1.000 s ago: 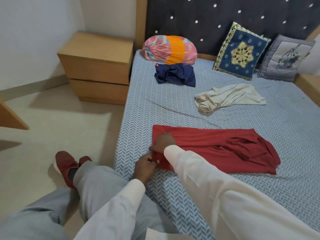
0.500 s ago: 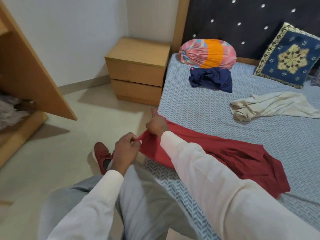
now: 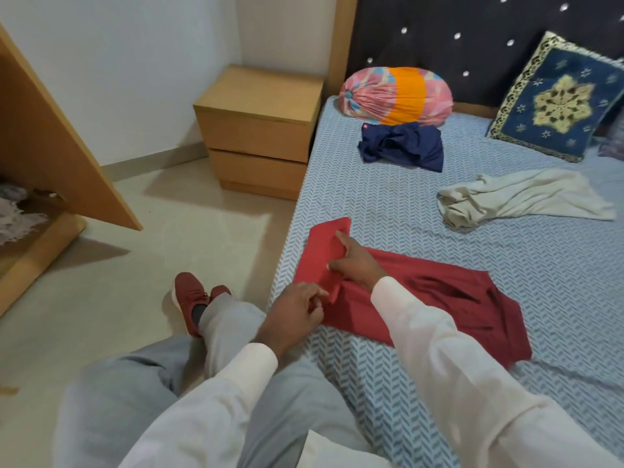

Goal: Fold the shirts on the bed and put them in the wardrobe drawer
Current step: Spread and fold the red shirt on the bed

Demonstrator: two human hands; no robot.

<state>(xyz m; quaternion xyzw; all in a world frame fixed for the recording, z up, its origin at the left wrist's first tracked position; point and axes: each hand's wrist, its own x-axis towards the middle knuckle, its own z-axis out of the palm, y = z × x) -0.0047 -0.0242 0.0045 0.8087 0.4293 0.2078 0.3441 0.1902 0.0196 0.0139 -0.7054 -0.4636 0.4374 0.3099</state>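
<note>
A red shirt (image 3: 456, 298) lies in a long strip near the left edge of the bed (image 3: 388, 204). Its left end stands up as a flat flap. My right hand (image 3: 354, 263) holds the far side of that flap, forefinger stretched along the cloth. My left hand (image 3: 293, 310) pinches the flap's near corner. A crumpled navy shirt (image 3: 401, 146) sits near the headboard, and a crumpled cream shirt (image 3: 520, 197) lies at the right. The open wardrobe drawer (image 3: 37, 228) shows at the far left with some cloth inside.
A wooden wardrobe door (image 3: 57, 143) leans out over the drawer. A two-drawer nightstand (image 3: 260, 130) stands beside the bed. A pink and orange bolster (image 3: 395, 94) and a blue cushion (image 3: 557, 103) rest against the headboard. My legs and red shoes (image 3: 192, 298) are over the floor.
Both hands have lifted the red shirt's left end off the bed and raised it into a flap. The view has swung left, bringing the wardrobe into sight.
</note>
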